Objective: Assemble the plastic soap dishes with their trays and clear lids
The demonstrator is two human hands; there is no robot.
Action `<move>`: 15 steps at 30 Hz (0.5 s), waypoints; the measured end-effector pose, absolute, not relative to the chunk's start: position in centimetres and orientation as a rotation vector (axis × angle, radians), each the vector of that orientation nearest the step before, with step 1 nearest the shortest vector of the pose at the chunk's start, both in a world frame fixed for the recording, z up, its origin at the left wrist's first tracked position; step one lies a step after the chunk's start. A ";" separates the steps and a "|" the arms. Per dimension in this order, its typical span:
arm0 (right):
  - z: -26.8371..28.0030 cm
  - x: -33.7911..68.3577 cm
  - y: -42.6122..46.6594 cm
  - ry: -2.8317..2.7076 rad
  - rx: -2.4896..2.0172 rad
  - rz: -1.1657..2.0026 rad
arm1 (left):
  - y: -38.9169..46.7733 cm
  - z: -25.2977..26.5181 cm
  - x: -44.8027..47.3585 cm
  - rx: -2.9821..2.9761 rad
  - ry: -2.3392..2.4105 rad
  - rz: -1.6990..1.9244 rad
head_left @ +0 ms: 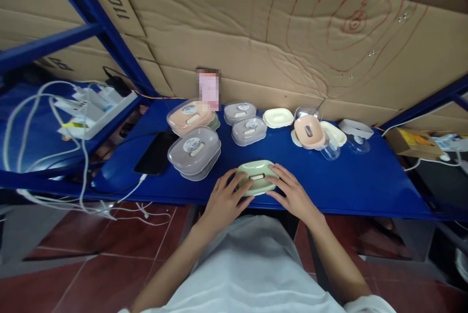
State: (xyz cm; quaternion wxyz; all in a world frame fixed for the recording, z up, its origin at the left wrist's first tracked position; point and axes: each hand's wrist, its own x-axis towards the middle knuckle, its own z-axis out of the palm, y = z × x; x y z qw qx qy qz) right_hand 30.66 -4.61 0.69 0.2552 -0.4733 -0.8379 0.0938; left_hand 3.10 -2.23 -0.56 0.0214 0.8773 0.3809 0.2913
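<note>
Head view: both hands sit at the front edge of the blue shelf (347, 181), about mid-length. L hand (224, 201) and R hand (292, 195) hold a green soap dish (256, 177) between them, fingers curled round its left and right ends, thumbs on the near side. Dish rests on the shelf, upright, slot in its top facing up.

Just left of it, near the front edge: a stack of clear-lidded grey boxes (194, 151), w/ a black phone (156, 152) lying flat beside them, cable plugged in. Behind, toward the back edge: an orange lidded box (190, 116), two more grey boxes (244, 122), a cream tray (278, 117). Back right: an orange dish (309, 131) tilted on cream pieces, clear lids (331, 149) beside it, well apart from the hands.

Cardboard (256, 25) lines the wall behind. Far left, on a separate lower shelf: a white power strip (93, 106) w/ loose white cables.
</note>
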 end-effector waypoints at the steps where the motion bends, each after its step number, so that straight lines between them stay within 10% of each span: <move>1: 0.6 30.7 -4.6 -2.275 -1.279 0.246 | -2.2 -0.6 3.2 2.717 1.181 0.904; 15: 0.6 44.8 -0.9 -1.577 -1.904 -0.208 | -1.1 -0.9 2.9 2.504 0.992 0.942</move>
